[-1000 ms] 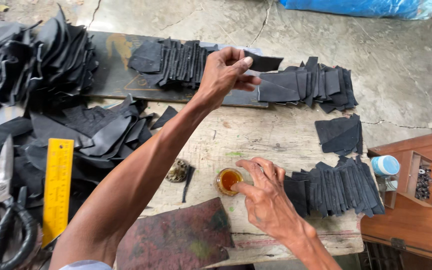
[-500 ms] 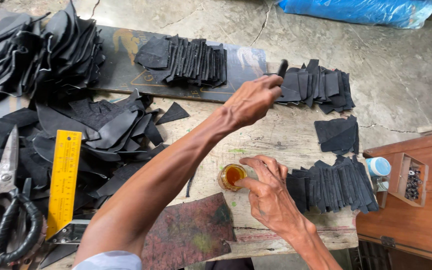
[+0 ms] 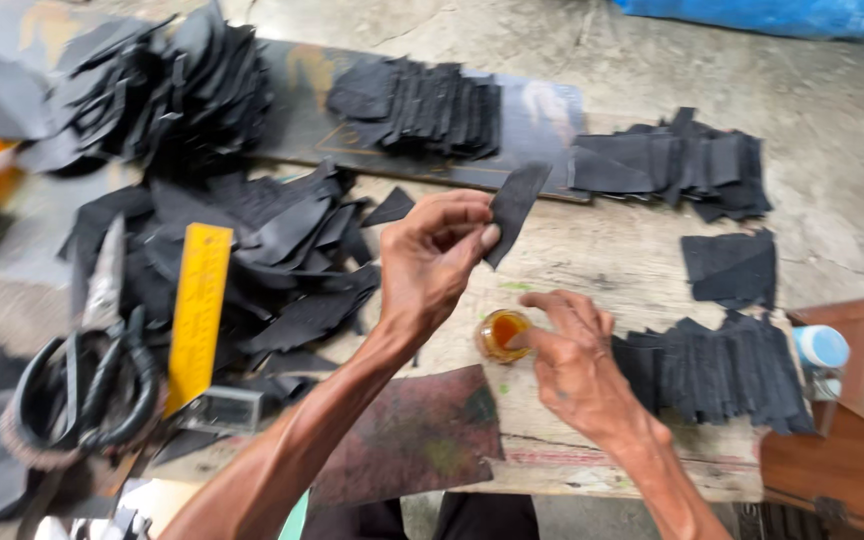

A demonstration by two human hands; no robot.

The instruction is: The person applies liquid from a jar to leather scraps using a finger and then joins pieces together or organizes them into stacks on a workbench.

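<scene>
— What's my left hand [image 3: 432, 255] doing?

— I see it raised ahead of the right, forearm stretched forward, thumb and fingertips pinched together on a small flat black leather piece [image 3: 514, 208] that sticks up past the fingers.

— And my right hand [image 3: 574, 365]?

— Lower and nearer me, palm down, fingers curled, forefinger and thumb reaching left to touch a small round jar of amber glue [image 3: 502, 335]. Both wrists are bare.
</scene>
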